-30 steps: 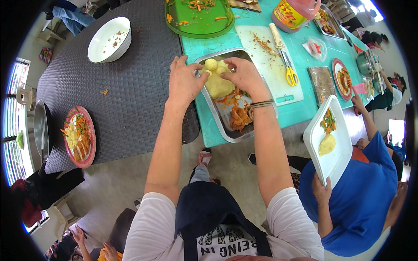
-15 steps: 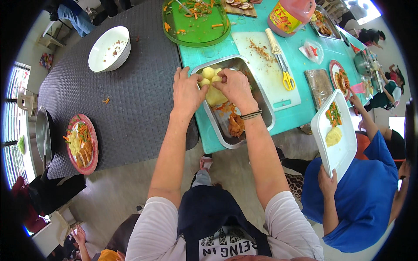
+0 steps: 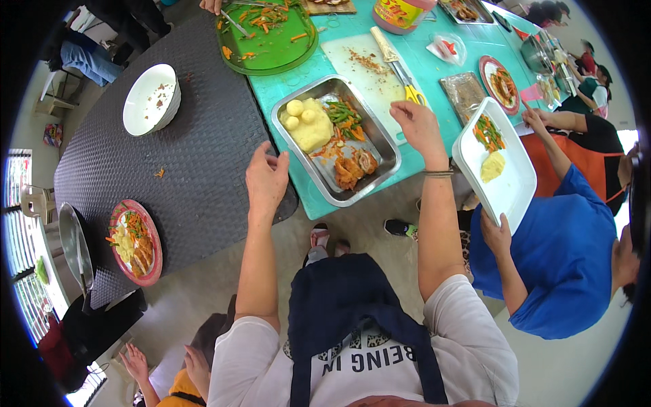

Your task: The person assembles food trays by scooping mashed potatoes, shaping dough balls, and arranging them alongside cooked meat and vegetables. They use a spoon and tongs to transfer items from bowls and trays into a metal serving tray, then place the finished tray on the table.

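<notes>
Left hand (image 3: 266, 179) and right hand (image 3: 419, 129) hung empty, fingers loosely curled, on either side of a metal tray (image 3: 375, 184) on a turquoise table (image 3: 306, 198). The tray looked stiff and light, best gripped by its rim, its mash mound (image 3: 314, 133) and balls (image 3: 309, 115) likely soft and easily dented. Inside also lay vegetable strips (image 3: 344, 119) and breaded pieces (image 3: 348, 172); a co-worker's hand (image 3: 497, 235) held a white tray (image 3: 511, 186) of mixed vegetables (image 3: 488, 133) and yellow mash (image 3: 493, 167).
</notes>
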Tool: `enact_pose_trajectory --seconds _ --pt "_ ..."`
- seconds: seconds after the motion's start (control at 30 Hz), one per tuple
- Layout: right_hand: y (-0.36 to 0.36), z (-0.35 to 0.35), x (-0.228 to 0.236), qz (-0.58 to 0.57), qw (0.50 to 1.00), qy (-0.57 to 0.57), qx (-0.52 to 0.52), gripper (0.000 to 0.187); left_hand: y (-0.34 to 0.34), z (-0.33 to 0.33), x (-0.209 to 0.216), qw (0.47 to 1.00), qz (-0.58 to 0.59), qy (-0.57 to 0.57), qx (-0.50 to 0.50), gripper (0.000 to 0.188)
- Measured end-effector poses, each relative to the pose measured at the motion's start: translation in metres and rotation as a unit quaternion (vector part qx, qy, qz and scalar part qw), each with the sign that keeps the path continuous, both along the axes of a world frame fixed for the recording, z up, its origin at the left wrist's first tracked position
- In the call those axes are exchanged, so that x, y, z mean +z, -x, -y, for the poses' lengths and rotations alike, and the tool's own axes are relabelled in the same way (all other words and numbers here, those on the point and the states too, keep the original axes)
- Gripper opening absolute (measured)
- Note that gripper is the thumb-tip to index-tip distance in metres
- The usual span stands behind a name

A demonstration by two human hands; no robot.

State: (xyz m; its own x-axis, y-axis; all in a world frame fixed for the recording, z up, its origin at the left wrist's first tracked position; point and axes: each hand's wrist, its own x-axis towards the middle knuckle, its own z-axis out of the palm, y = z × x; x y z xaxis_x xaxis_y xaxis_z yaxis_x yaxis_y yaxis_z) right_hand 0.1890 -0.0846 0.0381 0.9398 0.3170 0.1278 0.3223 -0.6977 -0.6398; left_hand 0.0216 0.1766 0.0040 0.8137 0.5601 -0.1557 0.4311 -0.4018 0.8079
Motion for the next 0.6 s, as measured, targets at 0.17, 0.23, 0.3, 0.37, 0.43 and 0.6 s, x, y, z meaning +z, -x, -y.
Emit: enact_pose_trajectory --seconds 0.17,0.23,0.3,0.37,0.43,0.6 --pt "0.039 0.034 -0.034 -0.082 0.996 0.032 -0.020 0.025 0.009 0.023 -0.013 0.969 -0.010 0.248 0.005 0.050" --pt "0.048 0.035 -0.044 -0.085 0.996 0.004 -0.023 0.026 0.005 0.030 -0.015 0.949 0.005 0.315 0.028 0.043" --pt "0.047 0.036 -0.065 -0.111 0.992 -0.045 -0.033 0.026 0.000 0.036 -0.020 0.936 0.018 0.349 0.048 0.028" --pt "0.046 0.037 -0.070 -0.122 0.989 -0.070 -0.033 0.029 -0.003 0.036 -0.023 0.943 0.005 0.331 0.043 0.023" --pt "0.043 0.035 -0.064 -0.132 0.989 -0.061 -0.021 0.030 -0.005 0.035 -0.023 0.950 -0.001 0.310 0.046 0.020" --pt "0.038 0.026 -0.068 -0.128 0.988 -0.088 0.006 0.030 -0.002 0.030 -0.019 0.957 -0.011 0.281 0.067 0.017"
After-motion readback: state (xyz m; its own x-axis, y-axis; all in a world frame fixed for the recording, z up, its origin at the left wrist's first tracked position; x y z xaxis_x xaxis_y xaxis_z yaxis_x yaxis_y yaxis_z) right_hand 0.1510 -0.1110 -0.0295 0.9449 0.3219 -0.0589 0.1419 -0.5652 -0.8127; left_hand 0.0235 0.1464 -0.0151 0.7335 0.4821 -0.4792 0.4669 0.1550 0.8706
